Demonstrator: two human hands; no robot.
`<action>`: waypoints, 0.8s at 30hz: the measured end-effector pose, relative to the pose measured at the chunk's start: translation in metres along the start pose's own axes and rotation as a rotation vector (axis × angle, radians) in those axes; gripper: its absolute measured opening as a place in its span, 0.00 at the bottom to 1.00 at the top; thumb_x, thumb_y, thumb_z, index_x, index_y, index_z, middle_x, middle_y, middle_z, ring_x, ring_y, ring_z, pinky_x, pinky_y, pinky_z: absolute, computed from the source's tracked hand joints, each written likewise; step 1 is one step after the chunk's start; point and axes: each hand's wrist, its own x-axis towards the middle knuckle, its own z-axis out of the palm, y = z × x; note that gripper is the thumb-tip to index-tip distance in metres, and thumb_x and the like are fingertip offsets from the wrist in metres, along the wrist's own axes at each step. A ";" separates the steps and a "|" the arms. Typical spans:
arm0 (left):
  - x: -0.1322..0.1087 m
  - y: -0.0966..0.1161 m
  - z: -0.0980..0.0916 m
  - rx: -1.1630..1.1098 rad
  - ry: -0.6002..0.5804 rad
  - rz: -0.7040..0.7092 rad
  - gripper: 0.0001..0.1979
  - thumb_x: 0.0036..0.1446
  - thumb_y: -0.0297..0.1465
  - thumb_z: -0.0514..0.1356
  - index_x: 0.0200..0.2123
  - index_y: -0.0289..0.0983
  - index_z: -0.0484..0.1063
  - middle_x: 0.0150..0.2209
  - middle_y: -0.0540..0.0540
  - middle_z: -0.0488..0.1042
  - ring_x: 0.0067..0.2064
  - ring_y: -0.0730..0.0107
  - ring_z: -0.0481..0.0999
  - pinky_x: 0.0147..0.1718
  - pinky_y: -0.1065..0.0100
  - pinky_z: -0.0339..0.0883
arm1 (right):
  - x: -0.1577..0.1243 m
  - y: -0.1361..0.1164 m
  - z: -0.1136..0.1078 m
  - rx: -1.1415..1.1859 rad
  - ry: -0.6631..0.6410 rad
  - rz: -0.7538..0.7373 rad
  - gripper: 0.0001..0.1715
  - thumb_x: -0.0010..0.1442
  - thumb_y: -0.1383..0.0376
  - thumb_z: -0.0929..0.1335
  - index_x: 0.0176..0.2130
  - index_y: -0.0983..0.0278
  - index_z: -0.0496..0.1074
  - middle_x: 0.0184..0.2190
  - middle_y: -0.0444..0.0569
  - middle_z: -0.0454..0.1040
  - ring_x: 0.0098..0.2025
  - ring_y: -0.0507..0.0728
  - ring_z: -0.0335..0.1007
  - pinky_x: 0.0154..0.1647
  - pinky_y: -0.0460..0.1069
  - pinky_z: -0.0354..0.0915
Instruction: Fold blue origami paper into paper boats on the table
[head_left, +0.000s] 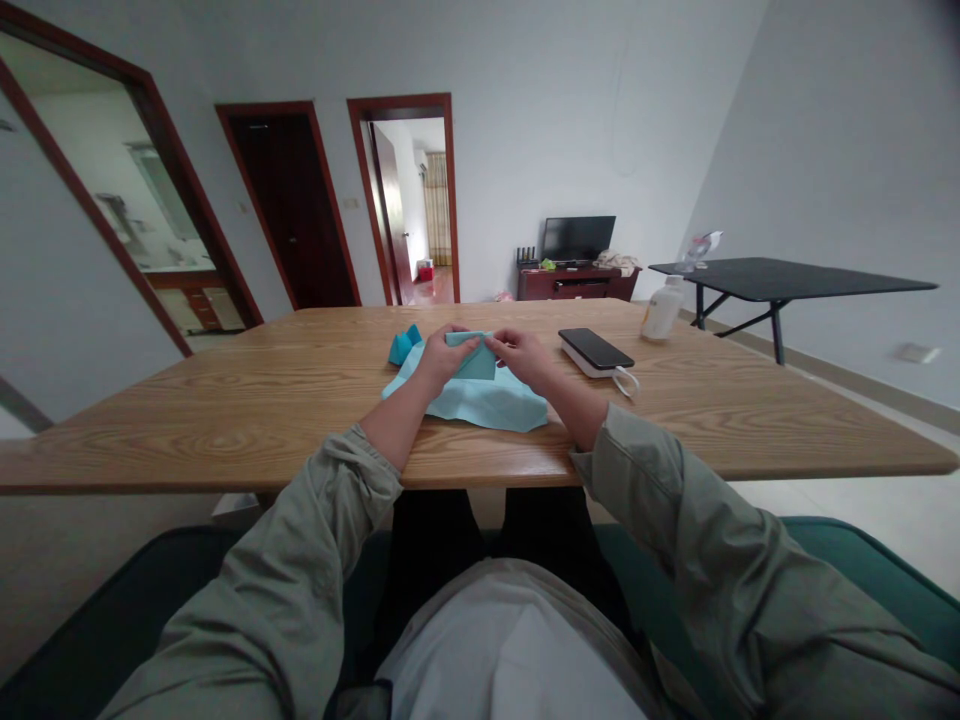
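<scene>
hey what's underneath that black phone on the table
A white block sits under the black phone, its near side showing; the covered part of its top can't be seen.

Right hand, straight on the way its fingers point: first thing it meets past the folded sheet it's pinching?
Probably the left hand, which grips the far side of the folded light-blue sheet. Depth is unclear, so the right hand might pass just beyond it.

A home is indicated by a television (579, 240) placed on a low cabinet (534, 286) beyond the right hand (521, 357); beyond the left hand (442, 360), a curtain (437, 200) is seen through a doorway (399, 105), and farther left a counter (180, 269) is glimpsed through another.
</scene>
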 end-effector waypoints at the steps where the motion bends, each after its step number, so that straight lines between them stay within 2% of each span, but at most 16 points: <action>1: 0.001 0.000 -0.001 0.005 -0.013 -0.009 0.15 0.44 0.38 0.69 0.34 0.36 0.74 0.31 0.50 0.73 0.34 0.70 0.71 0.36 0.70 0.66 | -0.001 -0.001 -0.001 -0.009 -0.009 -0.004 0.28 0.50 0.41 0.70 0.29 0.64 0.71 0.24 0.42 0.68 0.26 0.50 0.62 0.26 0.45 0.64; 5: 0.004 0.002 -0.008 0.103 -0.140 0.008 0.12 0.44 0.37 0.69 0.28 0.36 0.76 0.29 0.48 0.75 0.34 0.69 0.71 0.38 0.69 0.66 | -0.001 0.000 -0.005 -0.133 -0.081 -0.040 0.24 0.54 0.45 0.69 0.29 0.65 0.73 0.24 0.43 0.68 0.27 0.51 0.62 0.27 0.45 0.62; 9: 0.007 0.001 -0.014 0.155 -0.274 0.004 0.12 0.48 0.39 0.68 0.29 0.35 0.79 0.30 0.47 0.76 0.33 0.69 0.71 0.36 0.69 0.65 | 0.000 0.001 -0.007 -0.218 -0.119 -0.071 0.20 0.55 0.51 0.67 0.29 0.65 0.73 0.23 0.43 0.67 0.28 0.52 0.61 0.27 0.46 0.58; 17: 0.006 0.001 -0.018 0.107 -0.297 -0.107 0.17 0.50 0.44 0.66 0.32 0.35 0.77 0.25 0.50 0.71 0.26 0.75 0.64 0.25 0.73 0.60 | -0.006 -0.011 -0.009 -0.195 -0.114 -0.092 0.18 0.56 0.53 0.66 0.28 0.65 0.70 0.23 0.41 0.65 0.27 0.51 0.59 0.27 0.46 0.55; 24: -0.002 0.007 -0.013 0.131 -0.385 -0.150 0.22 0.54 0.48 0.62 0.43 0.37 0.79 0.30 0.47 0.76 0.28 0.69 0.71 0.23 0.70 0.66 | -0.005 -0.011 -0.008 -0.166 0.009 -0.107 0.17 0.56 0.55 0.67 0.35 0.66 0.74 0.30 0.47 0.75 0.32 0.53 0.67 0.33 0.48 0.62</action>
